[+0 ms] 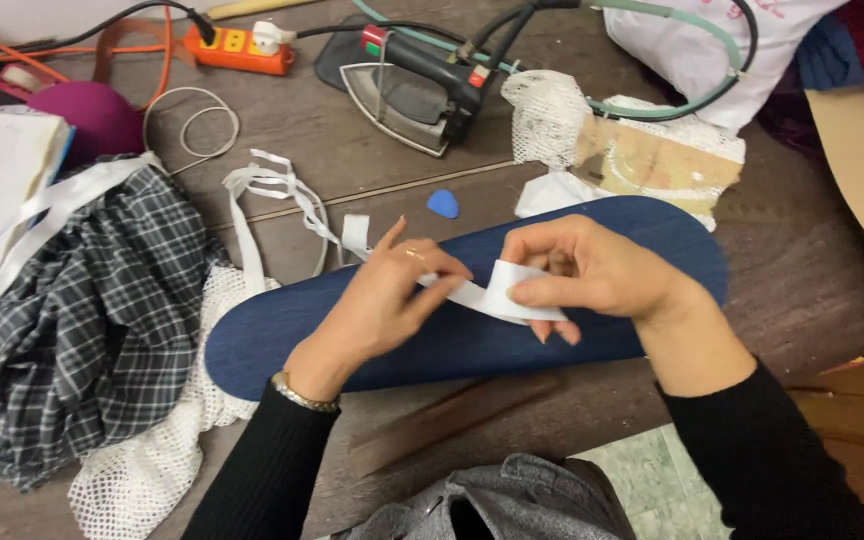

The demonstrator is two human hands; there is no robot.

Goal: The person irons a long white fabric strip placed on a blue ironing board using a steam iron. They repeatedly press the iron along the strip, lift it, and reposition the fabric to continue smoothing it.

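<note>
Your view is evenly and fairly brightly lit by soft light from overhead; shadows stay faint, with only a soft dark edge under the long dark blue padded board (572,340) on the brown wooden table (352,140). You get mild glare on the metal soleplate of the black-handled iron (407,95) and on the white plastic bag (692,45). Focus is sharp at centre. Your fingers (542,290) on the white fabric strip (497,295) look slightly soft. Lines bow a little near the edges.
</note>
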